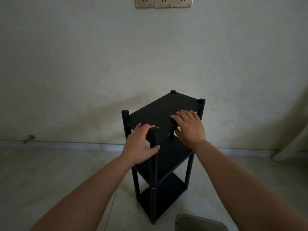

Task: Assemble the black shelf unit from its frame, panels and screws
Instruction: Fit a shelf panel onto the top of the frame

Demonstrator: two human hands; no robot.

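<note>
1. Closest to the camera, bottom right, there's a greyish bin or container (200, 222) on the floor (50, 180), only partly in shot. Can't tell what's in it.
2. Next up is the black shelf unit (160, 164) itself, standing upright on the floor just past the bin, a bit out from the wall. Three panels sit inside four round posts, so it looks pretty much put together.
3. Left hand (141, 144) is wrapped around the top of the near post (153, 164), thumb across the front. My guess is it's there to steady the whole thing.
4. Right hand (188, 125) lies on the top panel (158, 112), fingers spread mostly straight and pressing down near the right edge, thumb tucked under the edge. Probably seating the panel or checking for wobble.
5. The far post caps (173, 91) poke up past the top panel at the back corners.
6. Behind everything: plain wall (100, 64), a row of sockets (164, 2) up top, and a small metal thing (29, 138) by the skirting on the left. Too small to ID.
</note>
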